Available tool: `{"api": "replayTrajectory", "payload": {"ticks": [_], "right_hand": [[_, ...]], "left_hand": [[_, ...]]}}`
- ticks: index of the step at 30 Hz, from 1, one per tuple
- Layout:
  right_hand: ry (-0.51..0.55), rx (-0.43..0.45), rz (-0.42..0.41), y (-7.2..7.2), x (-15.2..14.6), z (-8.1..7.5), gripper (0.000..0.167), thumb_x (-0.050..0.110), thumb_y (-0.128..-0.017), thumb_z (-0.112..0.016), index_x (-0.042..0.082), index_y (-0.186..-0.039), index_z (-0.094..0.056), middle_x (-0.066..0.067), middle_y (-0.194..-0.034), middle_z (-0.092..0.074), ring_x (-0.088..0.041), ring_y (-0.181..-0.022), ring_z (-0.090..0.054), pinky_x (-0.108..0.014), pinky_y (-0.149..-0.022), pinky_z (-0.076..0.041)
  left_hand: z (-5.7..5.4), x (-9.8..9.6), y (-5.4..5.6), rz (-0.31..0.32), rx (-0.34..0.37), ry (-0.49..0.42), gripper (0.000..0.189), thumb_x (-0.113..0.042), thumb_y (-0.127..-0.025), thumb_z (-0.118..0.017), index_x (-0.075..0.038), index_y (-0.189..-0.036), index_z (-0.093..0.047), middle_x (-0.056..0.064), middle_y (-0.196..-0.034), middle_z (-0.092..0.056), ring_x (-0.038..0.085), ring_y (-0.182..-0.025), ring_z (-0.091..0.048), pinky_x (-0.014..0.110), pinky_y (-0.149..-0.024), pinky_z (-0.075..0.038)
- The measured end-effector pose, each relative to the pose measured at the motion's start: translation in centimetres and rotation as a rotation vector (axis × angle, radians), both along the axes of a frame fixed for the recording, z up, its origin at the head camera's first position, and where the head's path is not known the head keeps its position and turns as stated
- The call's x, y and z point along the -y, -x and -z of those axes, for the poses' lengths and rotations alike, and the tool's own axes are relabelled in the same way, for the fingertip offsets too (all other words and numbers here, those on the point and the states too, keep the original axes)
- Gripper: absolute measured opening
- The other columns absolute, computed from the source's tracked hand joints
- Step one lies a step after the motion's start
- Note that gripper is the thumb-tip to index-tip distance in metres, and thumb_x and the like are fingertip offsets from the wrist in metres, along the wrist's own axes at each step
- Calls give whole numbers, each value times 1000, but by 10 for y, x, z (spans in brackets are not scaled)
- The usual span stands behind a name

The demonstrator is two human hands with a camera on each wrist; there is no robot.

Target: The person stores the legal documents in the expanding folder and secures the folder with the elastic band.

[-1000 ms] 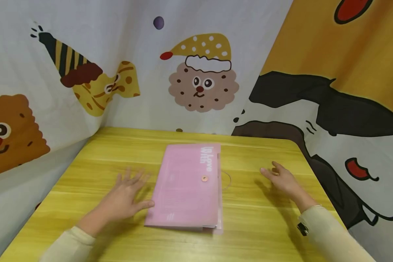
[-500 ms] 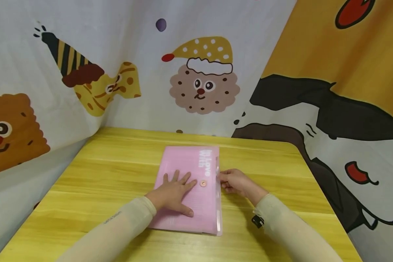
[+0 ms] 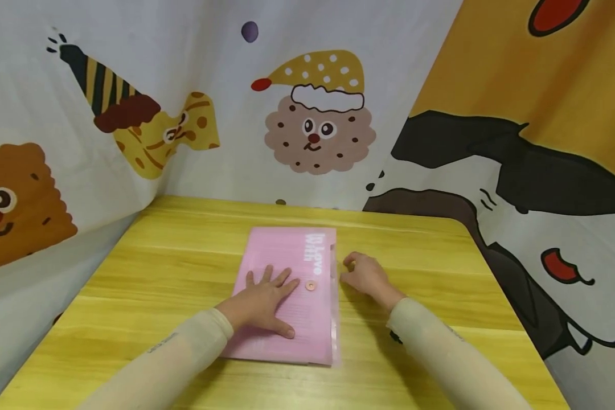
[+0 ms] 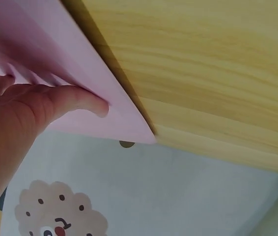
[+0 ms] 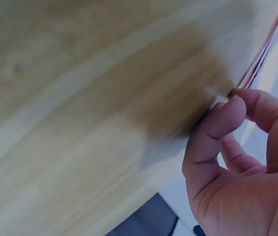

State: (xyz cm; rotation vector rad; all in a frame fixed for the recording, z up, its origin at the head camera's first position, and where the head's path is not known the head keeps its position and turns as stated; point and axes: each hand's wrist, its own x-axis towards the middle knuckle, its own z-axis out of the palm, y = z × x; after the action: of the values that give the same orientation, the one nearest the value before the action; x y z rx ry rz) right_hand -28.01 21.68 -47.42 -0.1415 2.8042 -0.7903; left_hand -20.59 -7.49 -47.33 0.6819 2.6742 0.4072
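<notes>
A pink plastic file folder (image 3: pixel 315 324) lies on the table, with white lettering and a small round button (image 3: pixel 311 285) near its right edge. My left hand (image 3: pixel 258 302) rests flat on the cover, fingers spread; in the left wrist view its thumb (image 4: pixel 77 100) touches the pink surface. Just beyond the folder's right edge, my right hand (image 3: pixel 367 275) holds its thumb and fingers curled together. The right wrist view shows these fingertips (image 5: pixel 236 105) meeting beside the folder's edge. They appear to pinch the folder's thin cord, which is barely visible.
The yellow wood-grain table (image 3: pixel 184 250) extends around the folder on all sides. Behind it hangs a curtain (image 3: pixel 210 182) printed with cartoon figures, coming down to the table's back edge.
My left hand has moved from beside the folder onto its cover. My right hand has come left to the cord at the folder's edge, then lifted slightly. The folder has shifted a little left.
</notes>
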Motion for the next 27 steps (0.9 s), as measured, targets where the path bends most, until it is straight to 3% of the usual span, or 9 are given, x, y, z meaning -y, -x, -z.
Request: {"api": "replayTrajectory", "payload": {"ticks": [2, 5, 7, 11, 15, 18, 24, 25, 27], "right_hand": [[1, -8, 14, 2, -1, -2, 36, 18, -93, -73, 7, -127, -70, -16, -113, -75, -15, -56, -60, -26, -54, -52], [47, 32, 53, 3, -5, -2, 33, 14, -97, -69, 4, -128, -69, -22, -127, -72, -16, -53, -60, -27, -49, -54], [65, 40, 79, 3, -4, -1, 30, 15, -100, -66, 3, -128, -68, -22, -126, -72, -17, -54, -61, -27, -49, -55], [58, -6, 47, 0, 9, 0, 36, 27, -103, -69, 0, -126, -69, -19, -119, -76, -21, -78, -71, -33, -66, -61], [-16, -43, -22, 0, 29, -2, 36, 20, -100, -69, -3, -127, -68, -20, -119, -77, -22, -91, -70, -37, -79, -63], [-93, -65, -56, 4, 33, 2, 26, 8, -94, -61, -4, -116, -69, -19, -104, -76, -20, -75, -61, -35, -67, -59], [-233, -34, -77, 2, 25, -10, 10, 7, -93, -59, -3, -91, -62, -9, -77, -59, -21, -65, -49, -30, -53, -45], [-239, -3, -82, -1, 26, -19, 11, 6, -95, -59, -3, -89, -63, -8, -75, -58, -20, -64, -49, -30, -55, -45], [-127, 55, -113, -1, 21, -23, 20, 10, -100, -58, 1, -84, -63, -4, -70, -53, -18, -61, -44, -27, -55, -41]], "left_hand": [[0, 5, -1, -8, 4, -6, 121, -74, -72, -85, -24, -169, -33, 12, -180, -17, 58, -162, -10, 89, -123, -7], [1, 12, -2, -15, 1, -4, 121, -74, -72, -86, -23, -169, -34, 14, -180, -19, 59, -162, -11, 90, -122, -8], [1, 16, -3, -18, -1, 7, 121, -75, -72, -85, -23, -169, -35, 14, -179, -19, 59, -161, -12, 90, -121, -9], [-1, 18, -2, 0, -56, 21, 117, -78, -77, -79, -20, -168, -35, 15, -179, -21, 60, -161, -11, 89, -122, -8], [1, 11, 7, 27, -144, 19, 114, -84, -82, -69, -18, -169, -34, 13, -179, -21, 61, -161, -10, 91, -121, -10], [4, 8, 12, 14, -130, 38, 116, -86, -80, -69, -22, -170, -31, 10, -180, -18, 61, -160, -11, 93, -118, -13], [6, 8, 18, -46, -59, 48, 120, -87, -77, -71, -26, -171, -28, 9, -181, -13, 60, -161, -8, 92, -119, -10], [6, 9, 19, -56, -56, 44, 120, -87, -77, -71, -26, -171, -28, 9, -181, -13, 60, -161, -8, 92, -119, -9], [5, 9, 21, -76, -54, 39, 122, -86, -76, -73, -25, -171, -28, 9, -181, -13, 60, -161, -7, 92, -120, -8]]}}
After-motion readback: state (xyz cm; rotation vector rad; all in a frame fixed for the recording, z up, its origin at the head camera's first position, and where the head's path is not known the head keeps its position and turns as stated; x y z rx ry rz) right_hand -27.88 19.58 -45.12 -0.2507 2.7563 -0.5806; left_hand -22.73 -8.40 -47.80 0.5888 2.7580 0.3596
